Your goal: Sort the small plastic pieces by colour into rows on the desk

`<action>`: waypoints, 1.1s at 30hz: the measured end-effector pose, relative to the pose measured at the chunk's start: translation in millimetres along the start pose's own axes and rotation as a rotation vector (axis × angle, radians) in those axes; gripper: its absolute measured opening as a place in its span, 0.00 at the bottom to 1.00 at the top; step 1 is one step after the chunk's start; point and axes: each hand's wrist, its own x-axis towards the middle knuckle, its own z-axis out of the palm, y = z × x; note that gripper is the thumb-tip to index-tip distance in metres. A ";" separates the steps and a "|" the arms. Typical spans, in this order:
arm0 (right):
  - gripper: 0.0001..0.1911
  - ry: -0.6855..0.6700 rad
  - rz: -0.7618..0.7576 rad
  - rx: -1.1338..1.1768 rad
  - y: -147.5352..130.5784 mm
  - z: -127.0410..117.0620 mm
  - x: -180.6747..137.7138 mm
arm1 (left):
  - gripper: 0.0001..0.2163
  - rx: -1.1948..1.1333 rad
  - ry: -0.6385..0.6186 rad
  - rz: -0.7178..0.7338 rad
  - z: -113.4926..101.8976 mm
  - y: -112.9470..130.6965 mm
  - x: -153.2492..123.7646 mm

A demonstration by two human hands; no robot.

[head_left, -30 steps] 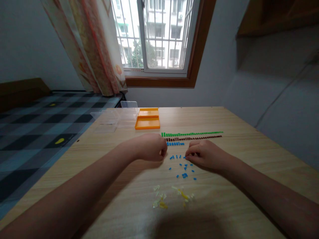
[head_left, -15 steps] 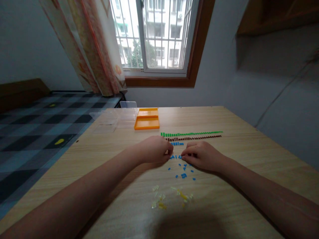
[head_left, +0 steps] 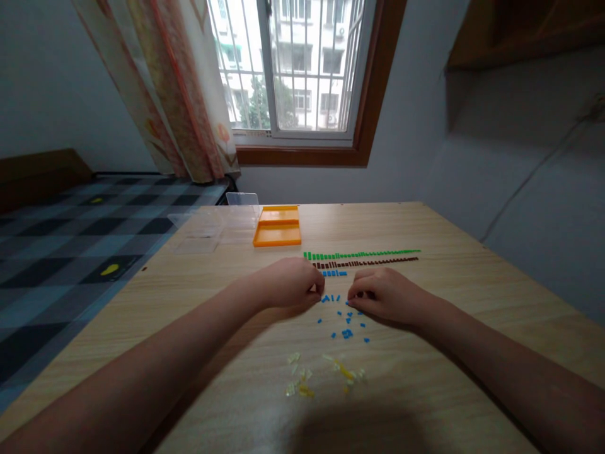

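Note:
Both my hands rest on a wooden table (head_left: 425, 227) on either side of several small loose blue pieces (head_left: 347, 321). My left hand (head_left: 293, 284) is curled, its fingertips pinched together at the left edge of the blue scatter. My right hand (head_left: 385, 295) is curled too, with its fingertips pinched just right of the scatter. What either pinch holds is too small to make out. Beyond the hands lie a long green row of pieces (head_left: 362, 254), a dark brown row (head_left: 373, 261) and a short blue row (head_left: 333, 273).
Pale yellow and clear pieces (head_left: 321, 375) lie scattered nearer to me. An orange tray (head_left: 278, 226) and a clear plastic lid (head_left: 212, 227) sit at the far left of the table. A bed with a checked cover (head_left: 70, 246) stands to the left, below a window (head_left: 288, 69).
My left hand has slid right toward the loose blue pieces. My right hand edged left, then drew back slightly to the right.

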 end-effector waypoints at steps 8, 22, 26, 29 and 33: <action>0.06 -0.006 0.040 0.025 5.1 -2.5 -0.4 | 0.06 -0.119 0.019 -0.009 0.2 -0.9 -2.5; 0.09 -0.074 -0.030 0.035 -0.2 -10.6 -4.0 | 0.12 -0.138 0.299 -0.063 -13.5 -10.7 -5.8; 0.09 -0.044 -0.035 0.081 2.1 -6.8 -3.7 | 0.20 -0.163 0.352 -0.052 -6.4 -13.5 -4.1; 0.09 -0.030 -0.029 0.108 7.1 -4.0 -2.5 | 0.20 -0.174 0.397 -0.059 3.1 -14.5 -3.1; 0.09 0.012 -0.020 0.157 15.4 0.8 0.9 | 0.20 -0.204 0.412 -0.069 11.9 -12.5 -3.8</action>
